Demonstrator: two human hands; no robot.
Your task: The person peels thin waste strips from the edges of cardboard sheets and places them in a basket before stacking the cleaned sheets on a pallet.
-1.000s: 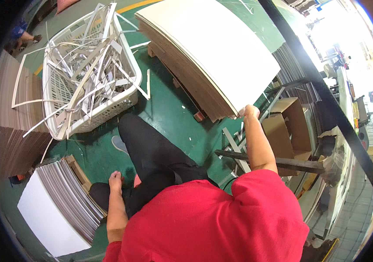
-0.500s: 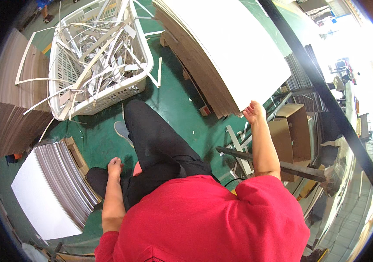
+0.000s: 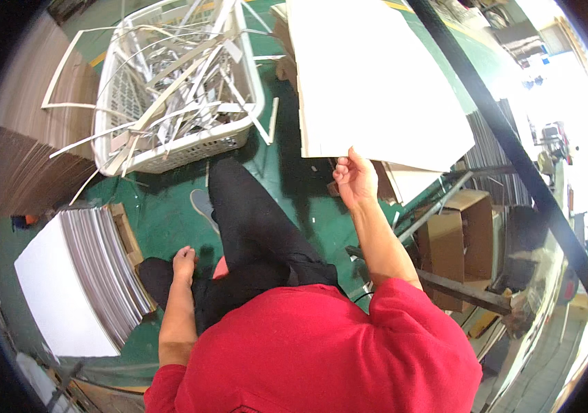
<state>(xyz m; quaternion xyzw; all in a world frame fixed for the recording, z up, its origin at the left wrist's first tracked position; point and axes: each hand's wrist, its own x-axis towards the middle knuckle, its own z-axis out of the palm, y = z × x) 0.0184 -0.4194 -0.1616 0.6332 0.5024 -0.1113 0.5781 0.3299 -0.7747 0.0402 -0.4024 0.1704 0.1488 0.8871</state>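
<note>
My right hand [image 3: 355,177] grips the near edge of a large white sheet [image 3: 376,82], thumb on its face and fingers curled below. The sheet lies skewed over a stack of similar boards [image 3: 402,182], whose brown sides and pale near corner show beneath it. My left hand [image 3: 184,260] hangs beside my dark-trousered leg with fingers curled and nothing visible in them. It is nearest a lower stack of white-topped boards [image 3: 53,282] at the lower left.
A white plastic basket [image 3: 170,157] of pale offcut strips stands at the upper left, beside tall brown stacks [image 3: 32,165]. To the right are an open cardboard box [image 3: 445,248], metal bars [image 3: 466,289], a dark diagonal beam [image 3: 514,144] and more stacked sheets [image 3: 497,186].
My right hand has moved leftward with the top sheet, which is now turned and shifted off the boards beneath. My left hand stays by my leg, and the whole view has shifted slightly.
</note>
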